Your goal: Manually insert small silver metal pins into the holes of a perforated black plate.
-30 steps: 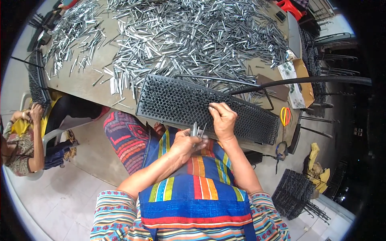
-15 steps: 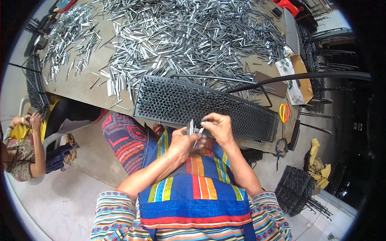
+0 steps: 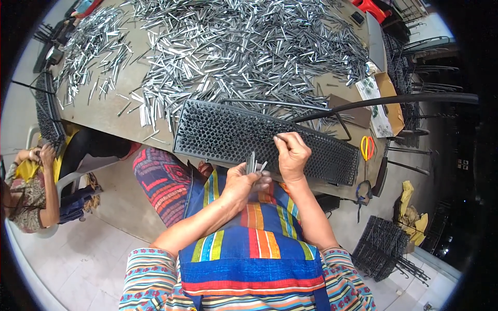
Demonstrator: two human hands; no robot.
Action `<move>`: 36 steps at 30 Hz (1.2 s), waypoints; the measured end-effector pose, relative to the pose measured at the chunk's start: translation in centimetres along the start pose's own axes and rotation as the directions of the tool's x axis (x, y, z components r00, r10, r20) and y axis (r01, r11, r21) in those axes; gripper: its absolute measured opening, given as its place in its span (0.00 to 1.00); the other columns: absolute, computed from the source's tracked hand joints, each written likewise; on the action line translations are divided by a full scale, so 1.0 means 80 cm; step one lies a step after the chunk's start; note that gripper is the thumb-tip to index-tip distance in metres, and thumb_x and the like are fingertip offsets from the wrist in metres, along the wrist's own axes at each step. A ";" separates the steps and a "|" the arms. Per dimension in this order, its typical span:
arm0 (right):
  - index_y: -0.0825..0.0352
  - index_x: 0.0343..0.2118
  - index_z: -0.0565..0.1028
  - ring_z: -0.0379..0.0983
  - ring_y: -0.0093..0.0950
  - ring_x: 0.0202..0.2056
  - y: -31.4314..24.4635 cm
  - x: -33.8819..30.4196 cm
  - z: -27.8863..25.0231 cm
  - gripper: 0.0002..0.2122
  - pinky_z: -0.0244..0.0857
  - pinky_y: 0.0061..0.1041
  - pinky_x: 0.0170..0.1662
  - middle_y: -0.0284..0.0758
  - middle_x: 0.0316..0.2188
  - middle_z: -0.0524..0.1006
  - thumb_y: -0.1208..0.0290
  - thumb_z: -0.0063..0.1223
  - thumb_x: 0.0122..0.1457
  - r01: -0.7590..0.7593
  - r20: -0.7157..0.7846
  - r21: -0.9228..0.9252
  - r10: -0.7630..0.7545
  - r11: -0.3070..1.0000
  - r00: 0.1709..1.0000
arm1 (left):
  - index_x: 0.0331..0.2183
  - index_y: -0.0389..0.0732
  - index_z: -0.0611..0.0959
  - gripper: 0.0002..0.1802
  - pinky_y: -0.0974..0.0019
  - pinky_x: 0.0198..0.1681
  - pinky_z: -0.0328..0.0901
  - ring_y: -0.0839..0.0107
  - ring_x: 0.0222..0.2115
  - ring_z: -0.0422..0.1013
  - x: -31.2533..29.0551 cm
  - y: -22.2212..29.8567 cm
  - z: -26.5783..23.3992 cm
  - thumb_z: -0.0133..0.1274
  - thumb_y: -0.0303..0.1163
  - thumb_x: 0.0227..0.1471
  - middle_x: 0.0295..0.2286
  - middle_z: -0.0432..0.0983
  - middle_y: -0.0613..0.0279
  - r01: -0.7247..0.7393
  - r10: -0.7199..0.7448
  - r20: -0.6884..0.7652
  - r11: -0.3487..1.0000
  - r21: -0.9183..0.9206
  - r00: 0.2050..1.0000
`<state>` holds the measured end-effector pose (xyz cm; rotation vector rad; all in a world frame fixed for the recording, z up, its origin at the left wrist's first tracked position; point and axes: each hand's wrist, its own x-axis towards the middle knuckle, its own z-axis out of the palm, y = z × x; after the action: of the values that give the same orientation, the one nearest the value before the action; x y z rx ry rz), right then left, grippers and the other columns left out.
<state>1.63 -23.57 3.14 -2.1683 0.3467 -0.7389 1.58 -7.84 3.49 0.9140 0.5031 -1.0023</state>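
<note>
Gripping a small upright bundle of thin grey strips [image 3: 252, 163], the left hand [image 3: 238, 184] has its thumb folded across them, one strip leaning out rightward. Just right of that grip and slightly farther from the body, the right hand [image 3: 293, 158] pinches thumb and forefinger together over a black perforated panel [image 3: 215, 130]; whether a strip sits between those fingertips, I cannot tell. The panel lies directly beyond both hands, stretching slantwise from the left hand's far left to the right hand's right, many of its holes filled with dark bits. Below the grip is a striped blue apron [image 3: 244, 269]. Past the panel, a broad heap of loose strips [image 3: 249, 57] covers much of the table [image 3: 111, 115]. Right of the grip lie yellow-and-orange-handled scissors [image 3: 362, 149]; well to its left, a co-worker's hands [image 3: 47, 155] touch another dark panel [image 3: 48, 116].
</note>
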 end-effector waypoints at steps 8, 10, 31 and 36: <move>0.69 0.31 0.78 0.75 0.34 0.26 -0.003 -0.005 0.002 0.07 0.68 0.27 0.28 0.38 0.26 0.76 0.82 0.58 0.47 0.183 0.190 -0.199 -0.145 0.963 0.971 | 0.39 0.34 0.75 0.11 0.70 0.29 0.75 0.70 0.27 0.76 0.002 0.002 0.000 0.48 0.16 0.51 0.30 0.78 0.55 0.006 -0.006 0.000 1.000 -0.018 1.000; 0.70 0.34 0.78 0.75 0.33 0.26 -0.004 -0.004 -0.001 0.09 0.68 0.27 0.29 0.38 0.28 0.76 0.82 0.57 0.48 0.211 0.251 -0.251 -0.147 0.945 0.957 | 0.39 0.35 0.75 0.11 0.70 0.29 0.75 0.70 0.27 0.76 0.004 0.000 -0.002 0.48 0.16 0.51 0.30 0.78 0.55 0.017 -0.018 -0.013 0.998 -0.054 1.000; 0.73 0.28 0.79 0.64 0.13 0.18 -0.003 -0.051 -0.020 0.04 0.56 0.14 0.21 0.29 0.23 0.74 0.78 0.59 0.49 -0.462 0.419 0.339 0.308 0.820 0.854 | 0.38 0.35 0.77 0.08 0.70 0.29 0.75 0.69 0.28 0.77 0.005 0.001 0.000 0.48 0.19 0.53 0.30 0.79 0.58 -0.008 0.007 0.070 1.000 0.009 0.998; 0.71 0.29 0.76 0.61 0.10 0.14 -0.001 -0.039 -0.021 0.01 0.52 0.12 0.16 0.27 0.18 0.73 0.81 0.56 0.53 -0.545 0.197 0.490 0.522 0.681 0.830 | 0.37 0.36 0.78 0.08 0.71 0.27 0.71 0.72 0.25 0.76 0.006 -0.005 -0.003 0.46 0.22 0.56 0.28 0.78 0.59 -0.067 0.066 0.013 0.993 0.101 0.998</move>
<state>-1.90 -23.06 2.84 -1.4364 0.6422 -0.3829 1.50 -7.94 2.82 1.0096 0.4141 -0.9775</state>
